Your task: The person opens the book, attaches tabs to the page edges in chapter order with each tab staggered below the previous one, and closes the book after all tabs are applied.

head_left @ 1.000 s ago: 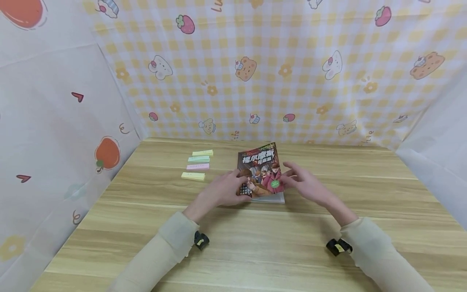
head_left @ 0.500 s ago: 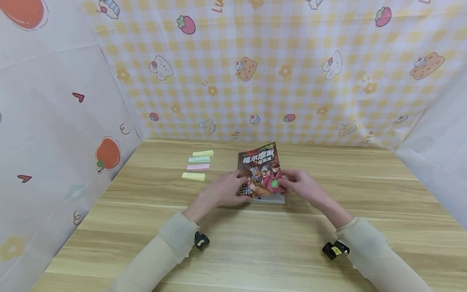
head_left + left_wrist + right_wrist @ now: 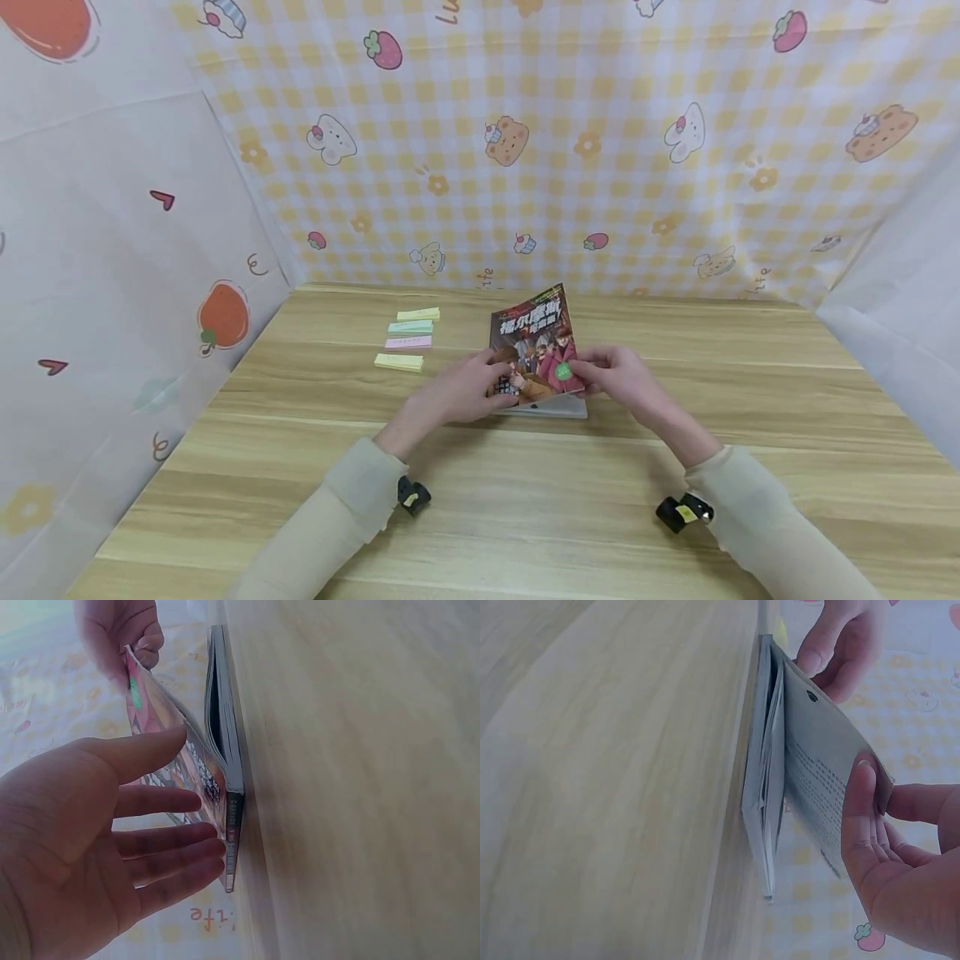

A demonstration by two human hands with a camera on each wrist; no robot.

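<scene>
On the far left of the wooden desk (image 3: pixel 300 500), four pastel sticky-note pads (image 3: pixel 408 338) lie in a short column, well apart from our hands. Just right of them, our left hand (image 3: pixel 457 393) lies with straight, relaxed fingers (image 3: pixel 161 855) against the near left corner of the paperback book (image 3: pixel 534 350), steadying it by the spine; nothing is gripped there. At the centre of the desk, toward the far side, the front cover (image 3: pixel 536 346) now stands tilted up off the page block, where half a second ago it lay almost flat and a second ago our right hand hovered spread just above it. We read that as the book being opened: the cover has come away, the pages below rest on the desk. The right wrist view shows the gap plainly, the cover's pale inner face (image 3: pixel 821 780) angled away from the stacked pages (image 3: pixel 763 817). On the right, our right hand (image 3: pixel 618 379) pinches the cover's near right edge, thumb (image 3: pixel 859 817) on the inner face and the other fingers curled behind on the outer face. Both forearms, in pale sleeves, reach in from the near edge and converge on the book, wrists low over the desk.
</scene>
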